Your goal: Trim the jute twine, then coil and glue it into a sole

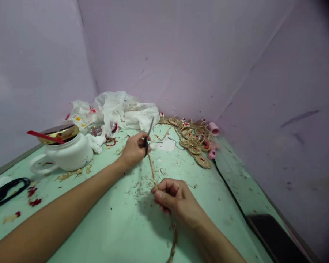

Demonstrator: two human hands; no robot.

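Note:
My left hand [133, 149] is closed on a pair of scissors [150, 126] with dark handles, the blades pointing up and away from me. A thin braided jute cord [152, 168] runs from beside the left hand toward me. Nearer to me, my right hand [177, 197] pinches this cord between thumb and fingers, and its tail hangs down below the hand. Whether the left fingers also grip the cord's far end, I cannot tell. Small fibre scraps [141, 190] lie scattered on the green tabletop [112, 226] under the cord.
Coiled jute pieces [194, 142] with red and white bits lie at the back right, near a pink device [212, 151] with a black cable. A white mug [68, 155] stands left, a gold lid on top. White plastic bags [123, 109] sit behind; a phone-like dark slab [274, 237] lies right.

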